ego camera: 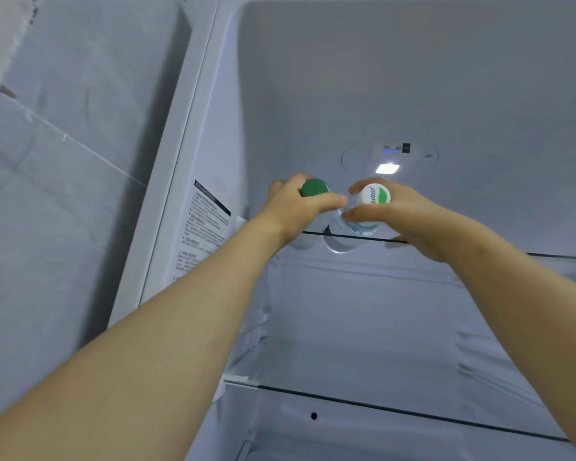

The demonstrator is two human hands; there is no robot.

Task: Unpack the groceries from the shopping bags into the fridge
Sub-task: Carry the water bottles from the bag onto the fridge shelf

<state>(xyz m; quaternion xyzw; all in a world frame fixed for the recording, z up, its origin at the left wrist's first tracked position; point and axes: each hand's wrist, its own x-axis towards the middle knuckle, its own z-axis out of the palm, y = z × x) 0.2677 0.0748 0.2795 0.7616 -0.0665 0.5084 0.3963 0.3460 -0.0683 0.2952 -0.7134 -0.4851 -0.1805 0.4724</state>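
Note:
Two clear water bottles stand side by side on the fridge's upper glass shelf (546, 256). The left bottle has a green cap (314, 187), and my left hand (293, 211) grips it just below the cap. The right bottle (358, 224) has a white cap with a green mark, and my right hand (399, 216) curls round its neck. Both hands hide most of the bottle bodies. The bottles touch or nearly touch each other.
The fridge interior is white, with a lit control panel (391, 158) on the back wall. A second glass shelf (413, 412) lies lower down. A printed label (207, 224) is on the left inner wall. Grey tiled wall (64, 194) stands to the left.

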